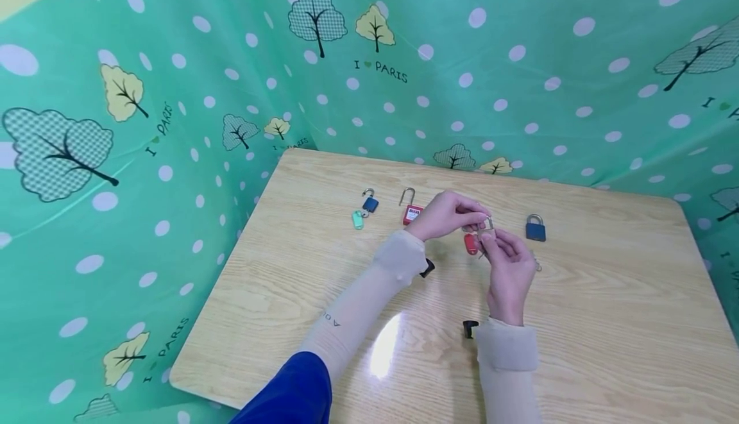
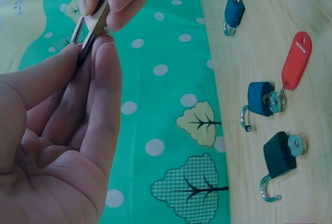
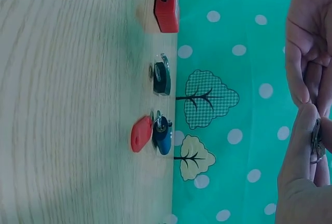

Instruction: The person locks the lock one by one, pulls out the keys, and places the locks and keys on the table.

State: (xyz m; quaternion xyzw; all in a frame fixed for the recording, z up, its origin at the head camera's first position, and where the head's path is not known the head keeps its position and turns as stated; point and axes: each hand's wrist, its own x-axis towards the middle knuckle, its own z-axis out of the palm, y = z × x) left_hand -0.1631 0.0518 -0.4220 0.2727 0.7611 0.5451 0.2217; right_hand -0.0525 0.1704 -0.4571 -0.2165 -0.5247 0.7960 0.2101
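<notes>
A small metallic padlock is held up between both hands over the table. From the left, my left hand pinches it between thumb and fingers. My right hand grips it from the lower right. In the left wrist view, the thumb and fingertips of both hands meet on the padlock, seen nearly edge-on and partly covered by fingers. Just below the hands in the head view, a red key tag shows. The left wrist view has that tag on the table, joined to a key in a blue padlock with its shackle open.
On the wooden table are a red padlock with a raised shackle, a blue padlock beside a green key tag, and another blue padlock at right. A dark padlock has an open shackle. Patterned cloth hangs behind.
</notes>
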